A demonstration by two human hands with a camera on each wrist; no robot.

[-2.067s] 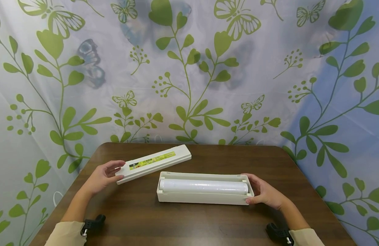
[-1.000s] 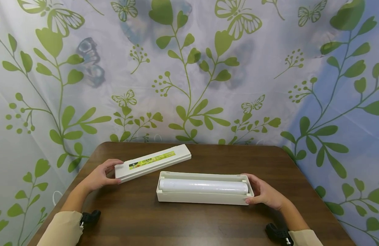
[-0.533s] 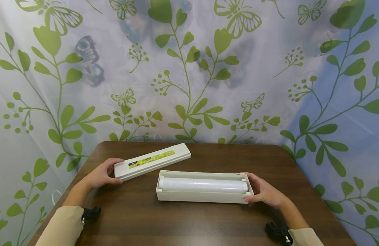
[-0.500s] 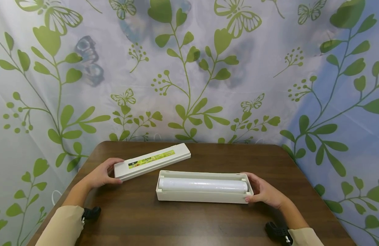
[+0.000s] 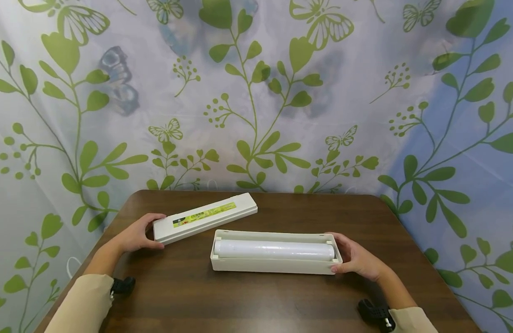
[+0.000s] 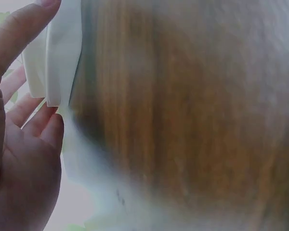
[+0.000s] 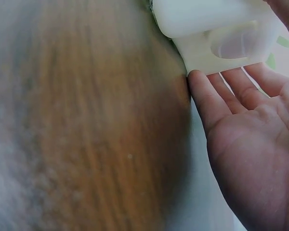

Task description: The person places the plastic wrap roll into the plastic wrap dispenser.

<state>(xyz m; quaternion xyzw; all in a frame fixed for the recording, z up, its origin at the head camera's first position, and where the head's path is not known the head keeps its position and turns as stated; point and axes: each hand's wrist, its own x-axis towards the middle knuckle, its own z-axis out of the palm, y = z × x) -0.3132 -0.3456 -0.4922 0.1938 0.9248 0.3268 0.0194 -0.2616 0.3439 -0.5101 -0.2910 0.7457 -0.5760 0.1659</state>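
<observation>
A long white lid [image 5: 205,221] with a yellow-green label [image 5: 204,214] lies slanted on the table at the back left. My left hand [image 5: 136,235] holds its near left end, thumb on the front side and fingers behind. Right of it and nearer sits the matching white cling film box [image 5: 273,266], uncovered, with a roll of cling film [image 5: 275,249] lying in it. The right hand [image 5: 358,260] grips the box's right end between thumb and fingers. In the left wrist view, the lid's end [image 6: 62,57] is close to the thumb; the right wrist view shows fingertips at the box's end [image 7: 216,53].
Both things rest on a dark brown wooden table [image 5: 256,305] with rounded back corners. A curtain [image 5: 256,92] printed with green leaves and butterflies hangs behind and at both sides. Each wrist wears a black strap mount [image 5: 122,285].
About two seconds ago the left hand's thumb and fingers were more loosely at the lid's end; they have since closed around it. Lid, box and right hand stay in place as the view shifts slightly.
</observation>
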